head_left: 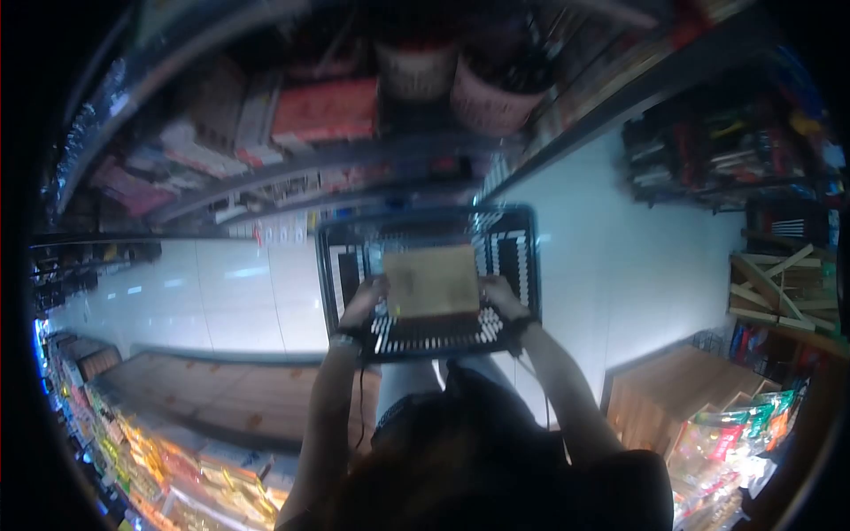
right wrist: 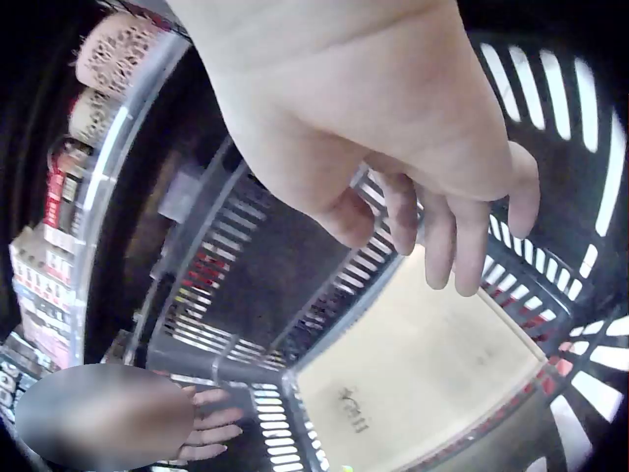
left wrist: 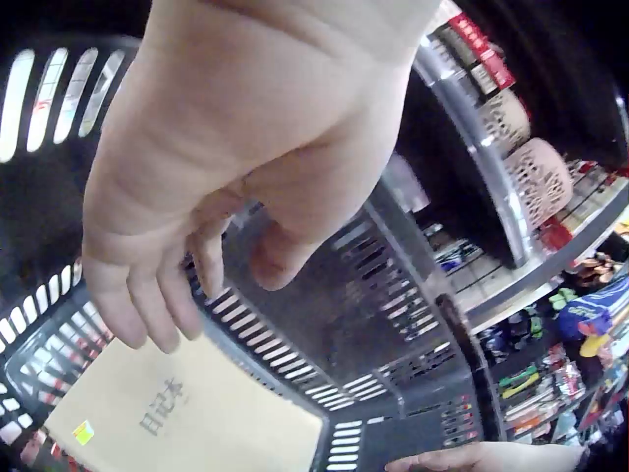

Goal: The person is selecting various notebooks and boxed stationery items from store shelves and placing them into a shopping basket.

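A tan notebook (head_left: 431,281) with dark printed characters and a small yellow-green sticker on its cover lies inside a black plastic shopping basket (head_left: 535,274). My left hand (head_left: 361,303) is over the basket at the notebook's left side. In the left wrist view, that hand's loosely bent fingers (left wrist: 162,305) overlap the notebook's edge and grip nothing. On the other side is my right hand (head_left: 503,296). Its relaxed fingers (right wrist: 452,246) hang over the notebook (right wrist: 423,364) in the right wrist view, holding nothing.
Shelves with boxes, a red box (head_left: 326,109) and pink patterned pots (head_left: 496,99) stand just beyond the basket. Wooden-topped display units (head_left: 668,394) flank my body, with packaged goods beside them. Pale floor (head_left: 611,257) shows on both sides.
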`<state>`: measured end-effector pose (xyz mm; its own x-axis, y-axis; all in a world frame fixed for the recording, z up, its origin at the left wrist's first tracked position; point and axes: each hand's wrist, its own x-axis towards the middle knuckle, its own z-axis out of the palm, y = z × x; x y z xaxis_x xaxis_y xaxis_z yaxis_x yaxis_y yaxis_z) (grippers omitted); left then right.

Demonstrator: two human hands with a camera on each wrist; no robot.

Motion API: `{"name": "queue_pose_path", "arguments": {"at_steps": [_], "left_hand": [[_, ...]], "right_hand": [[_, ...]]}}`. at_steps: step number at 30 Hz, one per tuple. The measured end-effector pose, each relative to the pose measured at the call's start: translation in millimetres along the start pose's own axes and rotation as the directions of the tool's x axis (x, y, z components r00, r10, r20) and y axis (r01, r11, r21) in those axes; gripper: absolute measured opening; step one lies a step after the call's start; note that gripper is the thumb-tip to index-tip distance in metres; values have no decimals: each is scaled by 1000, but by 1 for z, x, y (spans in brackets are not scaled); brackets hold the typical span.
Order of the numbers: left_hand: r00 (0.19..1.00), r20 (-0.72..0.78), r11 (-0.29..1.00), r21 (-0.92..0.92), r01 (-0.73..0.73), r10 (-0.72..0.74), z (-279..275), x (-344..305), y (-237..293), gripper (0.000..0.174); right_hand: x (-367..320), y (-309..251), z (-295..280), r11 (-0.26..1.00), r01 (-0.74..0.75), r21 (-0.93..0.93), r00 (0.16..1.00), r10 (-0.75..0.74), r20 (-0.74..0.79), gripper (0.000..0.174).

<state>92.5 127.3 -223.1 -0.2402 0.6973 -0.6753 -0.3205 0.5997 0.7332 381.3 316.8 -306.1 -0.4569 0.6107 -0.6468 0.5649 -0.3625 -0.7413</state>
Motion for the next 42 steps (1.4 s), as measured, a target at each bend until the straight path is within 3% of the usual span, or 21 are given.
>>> {"name": "queue_pose_path", "arguments": {"at_steps": [1, 2, 3, 5, 6, 7, 8, 9, 11, 13, 15, 17, 19, 21, 22, 26, 29, 32, 35, 38, 42], "left_hand": [[986, 104, 988, -96, -122, 132, -9, 3, -8, 36], [988, -11, 988, -26, -153, 153, -5, -28, 23, 38], [989, -86, 937, -321, -140, 119, -14, -23, 4, 37], [979, -163, 979, -146, -144, 120, -11, -67, 65, 36], [987, -134, 995, -28, -95, 91, -27, -64, 56, 36], [962, -216, 968, -154, -200, 165, -25, -83, 64, 34], [943, -261, 973, -44, -228, 209, -31, -91, 65, 31], [915, -282, 949, -43, -313, 289, -35, -100, 65, 29], [900, -335, 961, 85, -265, 278, -46, -104, 59, 29], [873, -361, 942, 55, -332, 329, -43, -118, 65, 29], [855, -389, 930, 13, -368, 344, -39, -134, 72, 29], [846, -419, 924, -41, -381, 331, -36, -146, 78, 28], [832, -431, 916, -30, -401, 350, -41, -148, 67, 27], [834, -443, 922, -41, -385, 329, -51, -139, 45, 26], [842, -450, 929, -65, -364, 298, -53, -143, 43, 27], [814, -502, 941, -6, -340, 291, -66, -143, 25, 26], [806, -505, 935, 4, -355, 309, -73, -131, 11, 25], [808, -487, 928, 15, -372, 332, -73, -121, 15, 25], [796, -469, 914, 65, -401, 383, -71, -100, 15, 25], [776, -457, 898, 153, -413, 435, -65, -104, 34, 25], [749, -466, 879, 173, -444, 471, -67, -118, 37, 26]], "right_hand": [[-7, -9, -5, 991, 90, -100, 993, -98, -73, 16], [-27, -37, -13, 976, 188, -106, 978, -196, -72, 16], [-45, -66, -18, 978, 200, -57, 978, -203, -40, 19], [-84, -139, -29, 974, 203, -103, 976, -210, -52, 22], [-95, -173, -34, 944, 331, -7, 941, -331, -69, 19], [-110, -206, -36, 892, 444, 88, 895, -437, -89, 17], [-134, -255, -41, 843, 522, 128, 853, -516, -82, 14], [-161, -304, -43, 771, 637, -13, 765, -634, -114, 14], [-210, -391, -44, 562, 775, -289, 552, -825, -126, 14], [-238, -451, -42, 243, 885, -397, 219, -970, -107, 16], [-256, -509, -37, -45, 839, -542, -45, -999, 13, 20], [-250, -552, -30, -112, 749, -653, -91, -994, 66, 29], [-223, -585, -24, -90, 624, -776, -68, -996, 61, 46], [-214, -617, -16, 216, 513, -830, 373, -928, -11, 61], [-195, -632, -17, 307, 647, -698, 465, -884, 43, 75], [-158, -654, -3, 292, 460, -838, 433, -898, -75, 89], [-170, -664, 4, 265, 283, -922, 489, -867, -99, 86], [-176, -667, -3, 302, 364, -881, 481, -871, -100, 82], [-155, -660, -7, 254, 376, -891, 330, -935, -128, 74], [-138, -659, -28, 179, 436, -882, 298, -953, -46, 68], [-155, -645, -34, 281, 372, -884, 368, -920, -138, 70]]}}
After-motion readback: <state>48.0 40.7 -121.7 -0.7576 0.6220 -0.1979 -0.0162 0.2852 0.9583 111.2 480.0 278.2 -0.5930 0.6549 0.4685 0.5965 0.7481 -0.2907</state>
